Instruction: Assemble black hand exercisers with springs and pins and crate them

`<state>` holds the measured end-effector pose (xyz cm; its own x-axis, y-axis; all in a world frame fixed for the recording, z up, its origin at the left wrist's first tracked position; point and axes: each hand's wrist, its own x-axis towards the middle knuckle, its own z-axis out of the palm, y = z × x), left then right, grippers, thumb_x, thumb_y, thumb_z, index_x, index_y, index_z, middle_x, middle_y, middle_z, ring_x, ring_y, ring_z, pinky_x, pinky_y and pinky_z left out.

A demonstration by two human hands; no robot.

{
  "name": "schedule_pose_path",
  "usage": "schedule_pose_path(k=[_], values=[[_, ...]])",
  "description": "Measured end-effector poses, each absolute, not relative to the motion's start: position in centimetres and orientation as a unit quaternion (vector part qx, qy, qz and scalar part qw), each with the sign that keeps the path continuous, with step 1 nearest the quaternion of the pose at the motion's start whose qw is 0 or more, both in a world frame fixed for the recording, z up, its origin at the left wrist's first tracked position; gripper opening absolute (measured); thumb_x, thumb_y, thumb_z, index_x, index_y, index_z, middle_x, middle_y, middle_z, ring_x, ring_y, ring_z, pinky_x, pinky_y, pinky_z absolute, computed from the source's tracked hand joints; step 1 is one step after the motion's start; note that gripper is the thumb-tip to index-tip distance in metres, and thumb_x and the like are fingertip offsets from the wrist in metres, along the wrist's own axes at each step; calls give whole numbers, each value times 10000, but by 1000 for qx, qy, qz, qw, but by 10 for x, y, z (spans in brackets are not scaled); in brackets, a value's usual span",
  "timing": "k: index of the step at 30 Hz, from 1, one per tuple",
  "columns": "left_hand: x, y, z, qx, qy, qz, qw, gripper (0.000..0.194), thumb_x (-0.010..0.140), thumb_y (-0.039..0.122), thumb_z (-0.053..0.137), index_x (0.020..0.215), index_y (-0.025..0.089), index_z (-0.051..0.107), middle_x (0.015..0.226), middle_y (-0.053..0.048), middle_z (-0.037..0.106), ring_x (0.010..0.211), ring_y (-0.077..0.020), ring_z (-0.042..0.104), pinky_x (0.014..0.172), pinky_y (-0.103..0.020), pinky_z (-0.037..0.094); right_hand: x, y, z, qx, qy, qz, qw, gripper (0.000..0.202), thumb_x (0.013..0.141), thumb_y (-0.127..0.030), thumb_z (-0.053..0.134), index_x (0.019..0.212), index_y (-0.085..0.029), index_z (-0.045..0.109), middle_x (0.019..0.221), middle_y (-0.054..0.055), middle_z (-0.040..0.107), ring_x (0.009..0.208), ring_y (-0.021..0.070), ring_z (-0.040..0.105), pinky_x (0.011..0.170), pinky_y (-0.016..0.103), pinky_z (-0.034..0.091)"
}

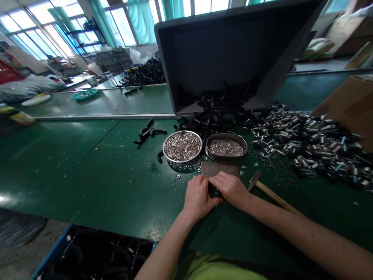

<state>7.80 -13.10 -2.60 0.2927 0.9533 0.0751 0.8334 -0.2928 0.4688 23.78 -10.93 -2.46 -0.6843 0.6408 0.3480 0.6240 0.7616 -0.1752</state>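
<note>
Both of my hands meet over a small black part (215,191) at the near edge of a flat metal plate (220,168). My left hand (198,196) is closed round the part from the left, its thumb reaching under it. From the right, my right hand (231,188) presses its fingers on the same part. Most of the part is hidden by my fingers, so its full shape does not show. A hammer (271,192) with a wooden handle lies to the right, its head near my right wrist.
Beyond the plate stand a round dish of small metal pins (182,146) and an oval tin of tiny metal pieces (226,148). A tipped grey bin (166,70) spills black handles. Metal-and-black parts (320,140) heap at right. A blue crate (55,252) sits below left.
</note>
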Motion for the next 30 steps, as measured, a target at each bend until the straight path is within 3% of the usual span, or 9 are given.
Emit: schedule_pose_path(k=[3, 7, 11, 13, 20, 22, 25, 27, 30], values=[[77, -132, -25, 788, 563, 178, 177, 527, 587, 443, 780, 997, 192, 567, 1012, -67, 577, 954, -260, 514, 832, -403, 413, 247, -102, -21, -335, -916, 45, 215, 245, 916, -184, 426, 1022, -160, 646, 936, 88, 684, 836, 183, 599, 738, 300, 468], [78, -135, -23, 790, 551, 193, 189, 667, 622, 422, 771, 1210, 249, 508, 1088, -58, 567, 993, -258, 502, 854, -402, 401, 263, -43, -2, -529, -827, 66, 177, 277, 933, -209, 415, 1077, -200, 651, 1044, 58, 682, 963, 167, 593, 862, 283, 437], [77, -136, -20, 802, 537, 184, 186, 638, 663, 450, 741, 1233, 262, 524, 1065, -58, 576, 978, -254, 505, 846, -399, 404, 273, 27, 0, -606, -783, 51, 129, 164, 794, -162, 604, 914, -128, 712, 999, 146, 686, 979, 265, 585, 841, 350, 429], [77, -136, -19, 807, 533, 177, 182, 655, 678, 443, 731, 1262, 245, 510, 1070, -66, 583, 969, -258, 505, 842, -406, 412, 275, 46, -7, -620, -774, 61, 113, 109, 742, -139, 643, 818, -131, 721, 941, 146, 695, 933, 269, 602, 780, 338, 438], [77, -131, -20, 791, 525, 207, 236, 650, 662, 417, 744, 1242, 197, 549, 1086, -91, 622, 986, -280, 512, 871, -426, 429, 278, 49, -12, -651, -735, 100, 163, 103, 774, -188, 597, 741, -175, 693, 852, 92, 710, 880, 244, 630, 737, 321, 446], [76, -129, -20, 732, 553, 263, 299, 634, 634, 426, 764, 1192, 180, 590, 1064, -97, 635, 991, -278, 533, 891, -419, 424, 280, 40, -4, -649, -724, 118, 203, 125, 800, -183, 554, 792, -176, 678, 864, 79, 714, 870, 222, 637, 764, 314, 451], [73, -127, -17, 537, 578, 370, 491, 588, 643, 457, 752, 1138, 169, 618, 998, -83, 661, 930, -236, 594, 853, -358, 455, 280, 10, 9, -628, -716, 155, 264, 169, 847, -192, 474, 925, -181, 624, 872, 48, 719, 814, 170, 649, 761, 285, 474], [71, -127, -14, 367, 547, 419, 625, 534, 686, 498, 706, 1084, 149, 634, 896, -67, 674, 799, -186, 628, 750, -298, 487, 277, -21, 14, -587, -706, 231, 323, 171, 865, -245, 466, 987, -191, 573, 862, 36, 721, 748, 155, 654, 710, 281, 497], [70, -130, -8, 159, 464, 451, 746, 461, 738, 518, 650, 945, 106, 649, 751, -57, 665, 624, -138, 622, 628, -249, 500, 268, -70, 17, -504, -663, 388, 394, 164, 832, -339, 548, 903, -192, 570, 829, 49, 718, 721, 176, 659, 658, 301, 510]])
